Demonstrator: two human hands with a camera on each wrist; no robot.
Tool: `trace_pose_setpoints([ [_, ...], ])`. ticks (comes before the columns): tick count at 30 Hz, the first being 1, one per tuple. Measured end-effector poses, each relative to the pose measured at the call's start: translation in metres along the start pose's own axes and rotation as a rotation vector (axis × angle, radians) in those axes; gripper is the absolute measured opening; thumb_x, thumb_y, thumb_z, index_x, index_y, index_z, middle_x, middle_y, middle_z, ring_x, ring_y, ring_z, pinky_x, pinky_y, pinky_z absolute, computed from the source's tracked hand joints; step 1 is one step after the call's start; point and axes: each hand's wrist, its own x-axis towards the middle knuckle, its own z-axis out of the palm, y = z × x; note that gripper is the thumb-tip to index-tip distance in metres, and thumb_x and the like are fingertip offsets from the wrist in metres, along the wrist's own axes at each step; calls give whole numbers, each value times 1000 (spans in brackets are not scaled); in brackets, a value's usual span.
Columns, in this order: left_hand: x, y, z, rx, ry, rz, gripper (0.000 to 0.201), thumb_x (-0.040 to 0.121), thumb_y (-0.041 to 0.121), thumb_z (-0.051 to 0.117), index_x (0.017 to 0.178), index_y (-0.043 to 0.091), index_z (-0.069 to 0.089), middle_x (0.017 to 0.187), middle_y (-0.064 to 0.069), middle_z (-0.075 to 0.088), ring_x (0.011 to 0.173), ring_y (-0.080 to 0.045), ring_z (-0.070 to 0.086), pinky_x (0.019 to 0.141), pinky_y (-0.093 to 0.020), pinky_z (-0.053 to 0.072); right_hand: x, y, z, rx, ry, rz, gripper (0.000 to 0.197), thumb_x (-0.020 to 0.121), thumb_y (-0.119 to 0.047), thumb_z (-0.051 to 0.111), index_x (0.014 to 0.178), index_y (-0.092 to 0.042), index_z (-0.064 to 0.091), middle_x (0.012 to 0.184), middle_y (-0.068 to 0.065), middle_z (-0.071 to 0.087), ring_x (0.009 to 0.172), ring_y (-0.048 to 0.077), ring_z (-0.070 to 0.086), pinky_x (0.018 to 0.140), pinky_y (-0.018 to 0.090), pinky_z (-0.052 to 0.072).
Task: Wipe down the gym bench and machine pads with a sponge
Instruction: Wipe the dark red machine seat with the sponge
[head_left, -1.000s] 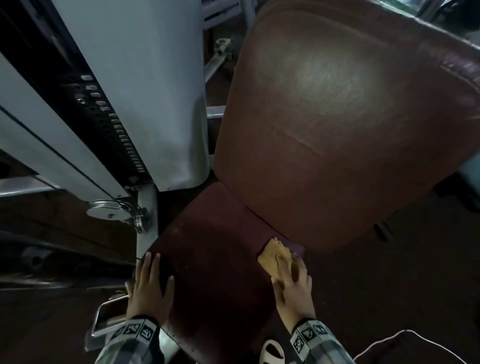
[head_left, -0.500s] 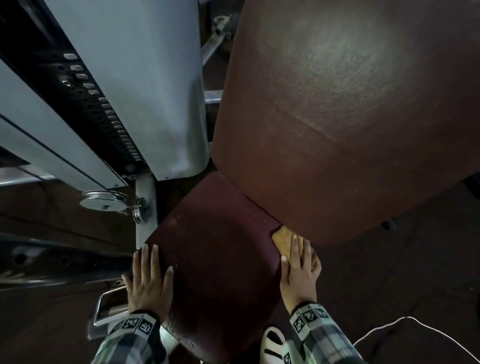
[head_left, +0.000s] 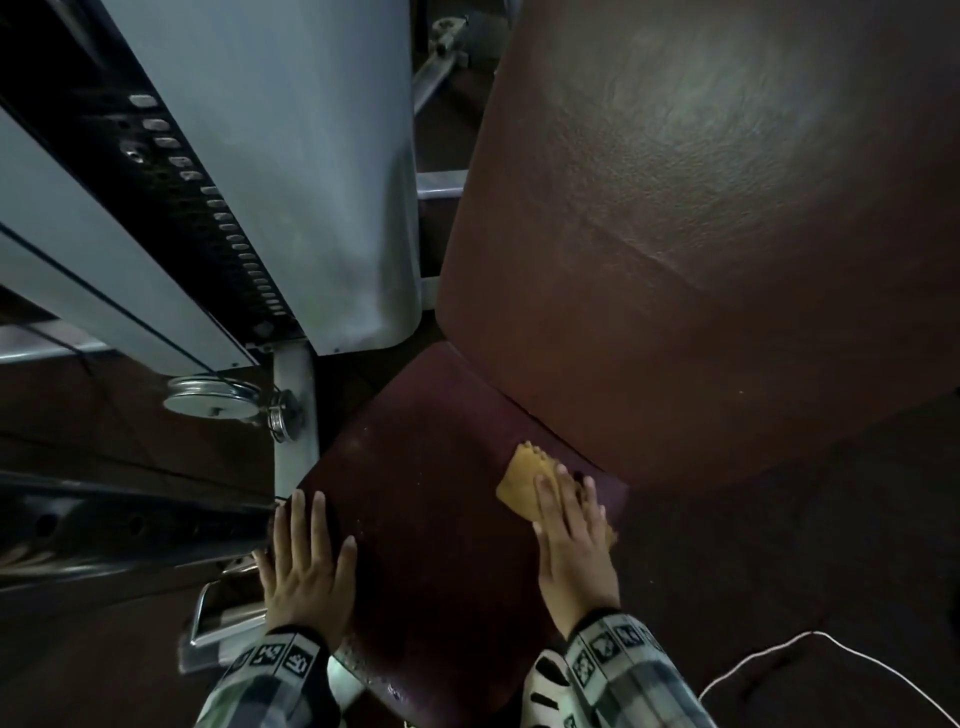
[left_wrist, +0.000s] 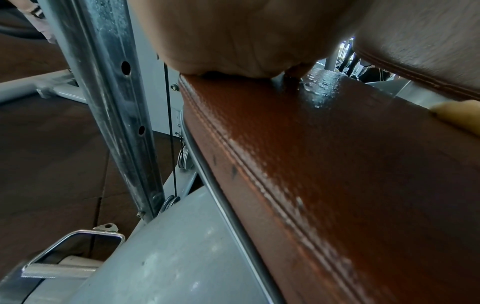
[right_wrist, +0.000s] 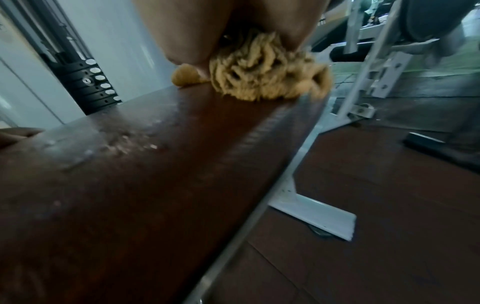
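Observation:
A yellow sponge (head_left: 522, 478) lies on the dark maroon seat pad (head_left: 436, 519), close to its rear right corner, just below the big brown back pad (head_left: 701, 234). My right hand (head_left: 566, 499) presses flat on the sponge with straight fingers. In the right wrist view the fibrous sponge (right_wrist: 265, 78) bulges out from under the right hand (right_wrist: 194, 30). My left hand (head_left: 306, 556) rests flat on the seat's left edge, fingers spread. In the left wrist view the seat pad (left_wrist: 337, 164) shines wet, and the sponge (left_wrist: 459, 115) shows at the right edge.
A grey machine shroud (head_left: 291, 156) with a black weight stack (head_left: 208, 208) stands left of the seat. A steel pulley (head_left: 213, 400) and a metal handle (head_left: 218, 613) sit below it. A white cable (head_left: 810, 649) lies on the dark floor at right.
My right hand pushed the sponge up to the back pad's lower edge, then slid it a little leftward along it. The left hand stayed on the seat's left edge.

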Motion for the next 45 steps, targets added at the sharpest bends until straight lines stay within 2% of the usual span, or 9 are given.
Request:
trace_pose_setpoints([
  [3, 0, -1, 1, -10, 2, 2, 82, 72, 68, -4, 144, 33, -20, 150, 20, -29, 130, 7, -40, 114, -40, -19, -4, 22, -10, 76, 3, 120, 53, 93, -43, 8, 142, -36, -11, 154, -13, -12, 139, 13, -25, 119, 39, 2],
  [8, 1, 0, 1, -8, 11, 2, 81, 73, 68, -3, 144, 33, -19, 151, 18, -27, 128, 9, -41, 115, -42, -17, 31, 25, -23, 47, 76, 230, 52, 98, -32, 26, 148, -19, 19, 149, 8, 29, 138, 31, 17, 117, 39, 14],
  [12, 0, 0, 0, -10, 14, 0, 82, 73, 68, -2, 145, 33, -16, 152, 18, -26, 131, 8, -37, 115, -43, -16, 41, 8, -20, 27, 89, 275, 51, 100, -31, 27, 149, -21, 17, 150, 1, 30, 136, 30, 13, 115, 36, 8],
  [17, -1, 4, -2, -17, -1, -8, 85, 71, 69, -3, 145, 32, -18, 151, 19, -27, 134, 3, -33, 114, -40, -19, 14, 8, -16, -6, -8, 19, 58, 89, -46, -2, 146, -40, -7, 154, -19, -10, 144, 17, -7, 115, 27, -1],
  [20, -1, 3, -2, -13, -11, -6, 84, 71, 69, -4, 145, 33, -20, 151, 19, -31, 131, 6, -39, 113, -39, -21, -4, 23, -19, 62, 0, 30, 50, 97, -40, 14, 139, -48, -13, 147, -28, -23, 140, 5, -21, 108, 20, 12],
  [25, 0, 1, 1, -1, -9, -8, 84, 71, 69, -4, 146, 33, -21, 150, 20, -32, 132, 5, -38, 112, -38, -22, 7, 51, -22, 164, 19, 219, 55, 99, -38, 20, 149, -23, 2, 157, -2, 8, 144, 17, -6, 116, 26, 0],
  [30, 1, 0, 4, -15, 27, 0, 83, 72, 69, -2, 146, 34, -18, 151, 20, -27, 134, 5, -34, 114, -39, -20, 33, 34, -22, 70, 120, 212, 51, 96, -30, 25, 143, -12, 35, 144, 11, 40, 137, 34, 23, 114, 36, 16],
  [38, -1, -8, 0, -90, 136, 51, 90, 76, 72, 17, 154, 27, 14, 161, 10, 2, 145, -2, -9, 118, -45, -3, -7, 25, -11, -153, 88, 43, 52, 98, -43, 9, 147, -28, 20, 153, -4, 25, 142, 21, 13, 117, 38, 19],
  [45, 1, -13, 1, -103, 99, 49, 97, 73, 75, 16, 153, 23, 1, 157, 14, -11, 143, 0, -17, 115, -40, -13, 14, 7, -8, -109, 130, 163, 53, 98, -36, 17, 144, -13, 29, 140, 8, 45, 130, 30, 40, 114, 37, 13],
])
